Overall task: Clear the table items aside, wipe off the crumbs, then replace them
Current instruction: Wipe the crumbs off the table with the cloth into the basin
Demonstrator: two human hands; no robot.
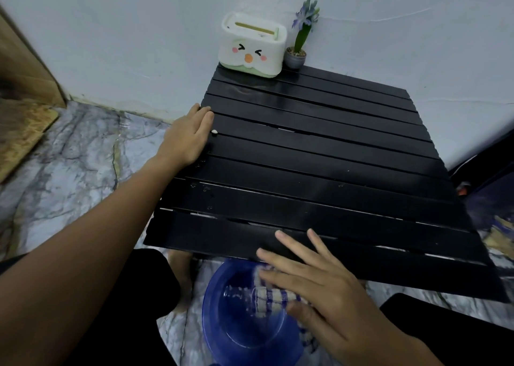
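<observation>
I am judging the wiping as nearly finished: at centre left my left hand (187, 137) is lying flat, fingers loosely open, on the table (319, 154) edge beside one crumb (214, 133). At lower centre my right hand (322, 290), fingers spread, is pressing the checked cloth (268, 299) over the blue basin (236, 310). The tissue box (252, 46) and flower pot (296, 55) are waiting at the upper centre corner.

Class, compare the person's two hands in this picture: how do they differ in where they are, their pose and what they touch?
The left hand lies flat on the left edge of the black slatted table, beside a small white crumb; the right hand is at the near edge, over a blue bowl on the floor. The left hand touches only the table; the right hand presses on a blue-and-white checked cloth. The left hand's fingers are together; the right hand's are spread. Both are bare.
</observation>
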